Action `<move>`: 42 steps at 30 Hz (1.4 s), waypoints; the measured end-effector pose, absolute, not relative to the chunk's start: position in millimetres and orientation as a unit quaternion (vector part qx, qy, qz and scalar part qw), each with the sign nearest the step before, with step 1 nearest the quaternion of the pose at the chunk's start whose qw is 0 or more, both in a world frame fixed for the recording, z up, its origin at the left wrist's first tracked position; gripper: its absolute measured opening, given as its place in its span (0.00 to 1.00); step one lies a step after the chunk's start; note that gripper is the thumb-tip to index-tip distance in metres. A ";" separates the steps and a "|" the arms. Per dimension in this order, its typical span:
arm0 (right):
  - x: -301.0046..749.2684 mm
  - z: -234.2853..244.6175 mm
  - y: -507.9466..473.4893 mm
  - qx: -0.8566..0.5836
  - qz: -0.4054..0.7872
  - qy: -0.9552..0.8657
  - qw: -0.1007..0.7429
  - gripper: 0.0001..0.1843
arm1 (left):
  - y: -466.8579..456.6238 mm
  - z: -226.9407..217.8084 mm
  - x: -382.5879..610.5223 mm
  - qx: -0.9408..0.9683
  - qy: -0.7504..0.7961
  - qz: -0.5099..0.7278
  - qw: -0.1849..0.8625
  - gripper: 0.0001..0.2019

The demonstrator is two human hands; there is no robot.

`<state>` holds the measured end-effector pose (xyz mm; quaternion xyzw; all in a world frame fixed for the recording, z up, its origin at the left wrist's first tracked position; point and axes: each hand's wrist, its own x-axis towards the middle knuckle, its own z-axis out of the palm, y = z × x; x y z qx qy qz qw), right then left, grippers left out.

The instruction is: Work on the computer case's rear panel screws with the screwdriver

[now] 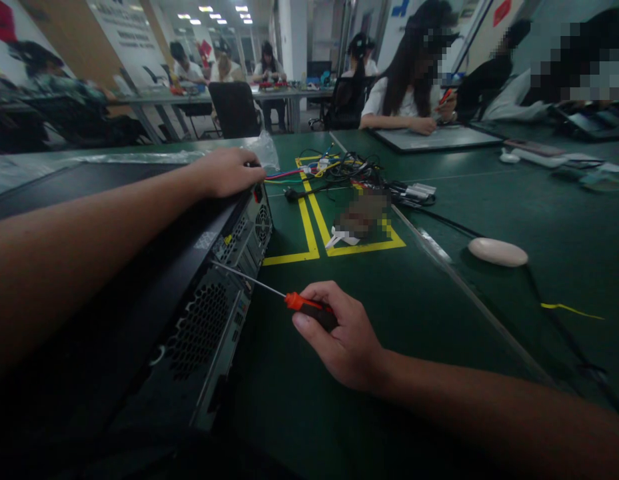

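A black computer case (104, 257) lies on its side on the left of the green table, with its metal rear panel (239, 248) facing right. My left hand (232, 172) lies over the top at the far rear corner, gripping the edge; some fingertips are hidden. In my right hand (345, 337) is a screwdriver (309, 308) with an orange and black handle, fingers closed around it. Its thin shaft points left, and the tip meets the rear panel near the top edge, above the honeycomb vent (199, 330). Any screw there is too small to make out.
Beyond the case, a tangle of cables (356, 170) lies on the table near yellow tape marks (312, 227). A pale oval object (498, 252) with a black cord sits at right. Across the table, a person (406, 87) works over a flat panel (434, 138).
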<state>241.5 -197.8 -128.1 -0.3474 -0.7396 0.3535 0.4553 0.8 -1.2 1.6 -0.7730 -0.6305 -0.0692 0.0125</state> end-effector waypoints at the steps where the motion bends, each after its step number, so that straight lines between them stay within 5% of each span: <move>1: 241.7 -127.9 -198.0 -0.348 0.352 -0.740 0.455 0.05 | -1.3 1.5 0.8 -0.773 -0.630 -0.071 0.011 0.35; 23: 241.3 -127.1 -200.2 -0.346 0.376 -0.733 0.448 0.12 | -1.7 2.3 0.3 -0.770 -0.632 -0.083 -0.014 0.36; 42: 240.9 -129.5 -199.0 -0.352 0.369 -0.737 0.443 0.07 | -3.4 4.2 1.8 -0.770 -0.634 -0.067 0.001 0.34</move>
